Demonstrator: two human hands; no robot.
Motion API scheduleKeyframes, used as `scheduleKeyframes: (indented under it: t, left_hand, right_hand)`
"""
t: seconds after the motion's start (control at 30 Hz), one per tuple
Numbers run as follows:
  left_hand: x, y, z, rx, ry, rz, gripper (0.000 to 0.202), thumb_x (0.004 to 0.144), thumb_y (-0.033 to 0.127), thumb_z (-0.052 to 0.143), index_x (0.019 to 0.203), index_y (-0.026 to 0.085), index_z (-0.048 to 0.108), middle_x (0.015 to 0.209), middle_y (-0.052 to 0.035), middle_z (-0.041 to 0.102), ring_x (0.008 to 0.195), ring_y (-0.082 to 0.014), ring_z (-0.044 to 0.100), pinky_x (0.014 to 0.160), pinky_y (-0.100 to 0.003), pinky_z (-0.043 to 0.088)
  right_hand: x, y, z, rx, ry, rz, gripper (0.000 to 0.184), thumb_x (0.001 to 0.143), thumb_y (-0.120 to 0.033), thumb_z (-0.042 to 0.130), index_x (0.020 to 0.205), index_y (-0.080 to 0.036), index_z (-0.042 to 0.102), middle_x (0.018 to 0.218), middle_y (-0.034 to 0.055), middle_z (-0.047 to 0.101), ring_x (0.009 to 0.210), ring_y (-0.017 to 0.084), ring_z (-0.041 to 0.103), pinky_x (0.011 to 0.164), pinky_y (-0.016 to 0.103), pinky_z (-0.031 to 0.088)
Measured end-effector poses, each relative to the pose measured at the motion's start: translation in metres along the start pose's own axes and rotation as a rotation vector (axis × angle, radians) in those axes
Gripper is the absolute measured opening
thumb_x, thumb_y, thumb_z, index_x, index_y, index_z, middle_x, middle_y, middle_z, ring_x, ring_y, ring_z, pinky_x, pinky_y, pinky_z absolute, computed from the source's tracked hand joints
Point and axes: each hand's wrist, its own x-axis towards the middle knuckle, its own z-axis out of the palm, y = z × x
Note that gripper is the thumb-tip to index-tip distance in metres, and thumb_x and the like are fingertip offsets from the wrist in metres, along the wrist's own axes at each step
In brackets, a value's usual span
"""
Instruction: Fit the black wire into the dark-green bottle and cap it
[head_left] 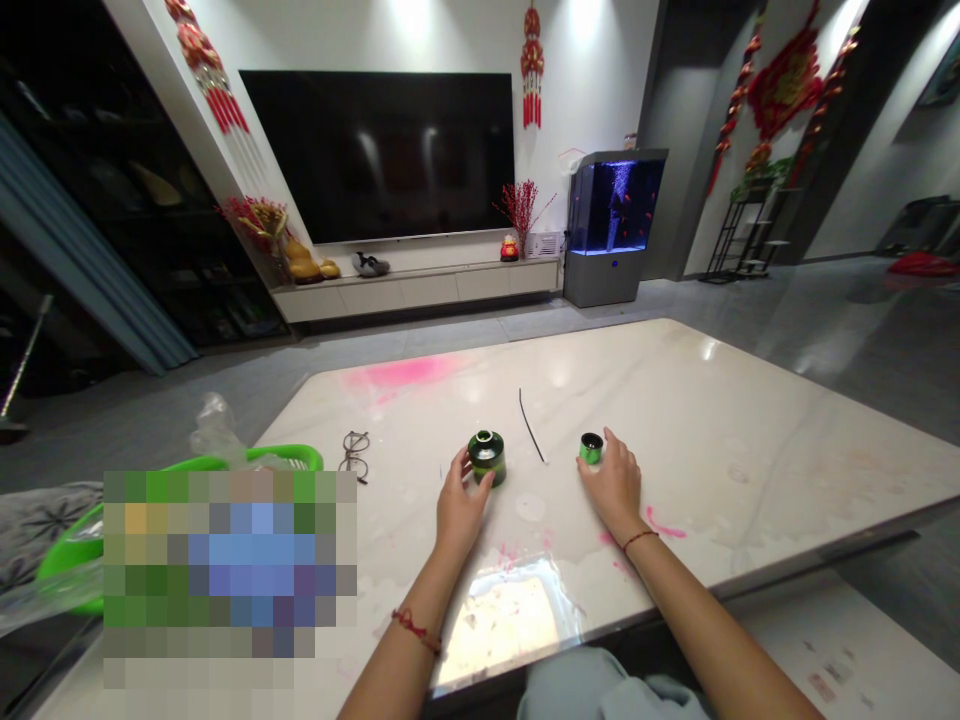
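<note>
A marble-topped table (645, 400) before me carries a dark green jar (487, 460) with a pale rim and, to its right, a smaller green cylinder (591, 449), both standing upright, with a thin black wire (531, 425) lying between them, its far end toward 11 o'clock. The jar stands at 1 o'clock from my left hand (461, 497), the nearer hand to it, whose curled fingers touch its side without pinching it. The cylinder stands at 11 o'clock from my right hand (611, 490), the nearer hand to it, whose spread fingers rest on the tabletop just beside it, not gripping it.
</note>
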Motion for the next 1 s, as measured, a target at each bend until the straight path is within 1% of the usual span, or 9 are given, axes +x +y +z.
scheduleKeyframes:
  t: [0.1, 0.2, 0.27, 0.37, 0.5, 0.6, 0.77, 0.9, 1.0]
  left_hand:
    - [0.000, 0.001, 0.000, -0.004, 0.001, -0.009, 0.053, 0.076, 0.032, 0.060, 0.124, 0.023, 0.042, 0.121, -0.0086, 0.056, 0.111, -0.0212, 0.054, 0.092, -0.036, 0.045]
    - [0.000, 0.002, 0.000, -0.013, 0.001, -0.016, 0.053, 0.075, 0.031, 0.060, 0.124, 0.022, 0.041, 0.121, -0.0091, 0.056, 0.111, -0.0212, 0.055, 0.092, -0.036, 0.045]
    - [0.000, 0.002, 0.000, -0.018, 0.003, -0.010, 0.052, 0.075, 0.030, 0.060, 0.124, 0.022, 0.042, 0.120, -0.0091, 0.056, 0.110, -0.0209, 0.055, 0.092, -0.036, 0.045]
    - [0.001, 0.001, 0.000, -0.022, 0.013, 0.003, 0.052, 0.075, 0.029, 0.060, 0.123, 0.022, 0.043, 0.119, -0.0087, 0.057, 0.110, -0.0208, 0.055, 0.092, -0.036, 0.045]
    - [0.001, -0.002, 0.001, -0.031, 0.023, 0.014, 0.053, 0.074, 0.029, 0.062, 0.123, 0.023, 0.043, 0.118, -0.0085, 0.057, 0.108, -0.0206, 0.056, 0.092, -0.037, 0.045]
    - [0.000, -0.003, 0.001, -0.033, 0.013, 0.006, 0.053, 0.074, 0.029, 0.061, 0.123, 0.023, 0.043, 0.119, -0.0085, 0.057, 0.106, -0.0200, 0.057, 0.092, -0.036, 0.045]
    - [0.000, -0.002, 0.001, -0.036, 0.024, -0.005, 0.054, 0.073, 0.029, 0.063, 0.123, 0.023, 0.044, 0.119, -0.0084, 0.057, 0.106, -0.0203, 0.057, 0.092, -0.037, 0.045]
    - [0.000, -0.002, 0.001, -0.050, 0.020, -0.021, 0.054, 0.072, 0.029, 0.064, 0.123, 0.024, 0.044, 0.120, -0.0084, 0.057, 0.104, -0.0201, 0.058, 0.091, -0.036, 0.045]
    - [0.000, -0.001, 0.000, -0.049, 0.016, -0.024, 0.055, 0.073, 0.029, 0.063, 0.124, 0.023, 0.044, 0.120, -0.0084, 0.057, 0.105, -0.0198, 0.058, 0.092, -0.036, 0.045]
  right_hand:
    - [-0.004, -0.013, -0.008, -0.031, 0.038, -0.147, 0.039, 0.079, -0.024, 0.052, 0.115, -0.012, 0.049, 0.112, 0.0135, 0.058, 0.104, 0.027, 0.049, 0.089, 0.037, 0.034]
    - [-0.009, -0.028, -0.013, -0.056, -0.104, -0.269, 0.018, 0.083, -0.020, 0.045, 0.092, -0.016, 0.060, 0.091, 0.0084, 0.064, 0.090, 0.022, 0.053, 0.082, 0.034, 0.035]
    - [-0.012, -0.035, -0.012, -0.073, -0.222, -0.294, 0.019, 0.084, -0.018, 0.043, 0.084, -0.017, 0.062, 0.083, 0.0068, 0.064, 0.084, 0.021, 0.054, 0.077, 0.031, 0.036]
    - [-0.016, -0.039, -0.005, -0.090, -0.326, -0.342, 0.022, 0.084, -0.015, 0.044, 0.096, -0.017, 0.062, 0.090, 0.0069, 0.064, 0.087, 0.020, 0.055, 0.078, 0.030, 0.036]
    - [-0.020, -0.037, 0.003, -0.097, -0.362, -0.408, 0.028, 0.084, -0.016, 0.045, 0.109, -0.018, 0.058, 0.106, 0.0077, 0.062, 0.098, 0.020, 0.052, 0.086, 0.031, 0.034]
    - [-0.021, -0.035, 0.004, -0.083, -0.358, -0.404, 0.026, 0.085, -0.018, 0.045, 0.108, -0.017, 0.058, 0.108, 0.0074, 0.061, 0.101, 0.020, 0.051, 0.088, 0.030, 0.033]
    - [-0.019, -0.041, 0.001, -0.088, -0.374, -0.370, 0.022, 0.085, -0.020, 0.044, 0.098, -0.017, 0.061, 0.096, 0.0064, 0.064, 0.093, 0.020, 0.053, 0.084, 0.029, 0.034]
    - [-0.017, -0.045, 0.005, -0.106, -0.374, -0.353, 0.027, 0.085, -0.021, 0.045, 0.108, -0.016, 0.058, 0.105, 0.0085, 0.062, 0.100, 0.020, 0.051, 0.087, 0.030, 0.034]
    - [-0.017, -0.045, 0.008, -0.116, -0.373, -0.366, 0.023, 0.085, -0.020, 0.045, 0.100, -0.016, 0.062, 0.104, 0.0094, 0.063, 0.101, 0.021, 0.052, 0.087, 0.031, 0.034]
